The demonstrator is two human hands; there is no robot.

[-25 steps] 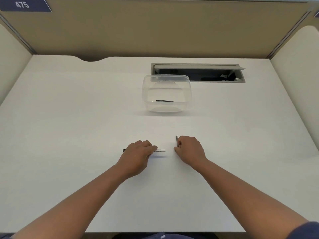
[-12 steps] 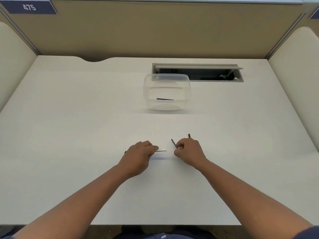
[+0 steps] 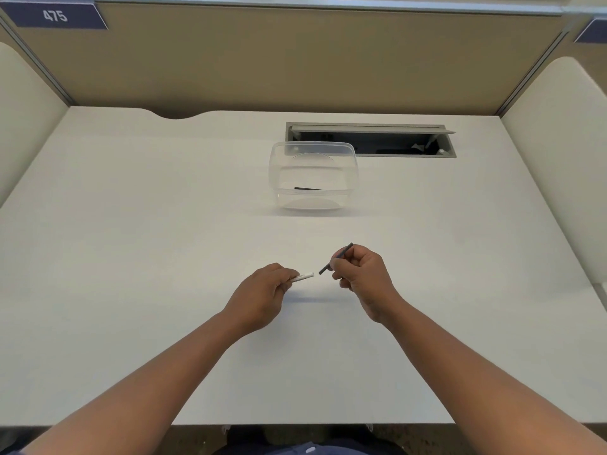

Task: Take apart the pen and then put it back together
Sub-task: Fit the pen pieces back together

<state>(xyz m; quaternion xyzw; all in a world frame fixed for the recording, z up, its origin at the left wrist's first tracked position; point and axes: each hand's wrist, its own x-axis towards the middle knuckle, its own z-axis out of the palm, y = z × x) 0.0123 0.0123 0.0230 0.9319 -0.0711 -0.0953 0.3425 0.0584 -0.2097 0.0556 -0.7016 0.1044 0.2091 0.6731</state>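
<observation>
My left hand [image 3: 262, 297] grips a white pen barrel [image 3: 303, 277]; only its short right end sticks out past my fingers, the rest is hidden in the hand. My right hand [image 3: 361, 274] pinches a thin dark pen part [image 3: 325, 268], held slanted, its lower tip pointing at the barrel's open end with a small gap between them. Both hands hover just above the white desk [image 3: 131, 257], and the pen casts a faint shadow below.
A clear plastic tub [image 3: 279, 165] stands behind the hands at the desk's middle, with a thin dark stick [image 3: 308, 188] lying inside. Behind it is an open grey cable hatch [image 3: 371, 141]. Partition walls close off the back and both sides.
Both hands have lifted off the desk. My right hand has picked up the dark part, turned it and swung its tip toward the white barrel's end.
</observation>
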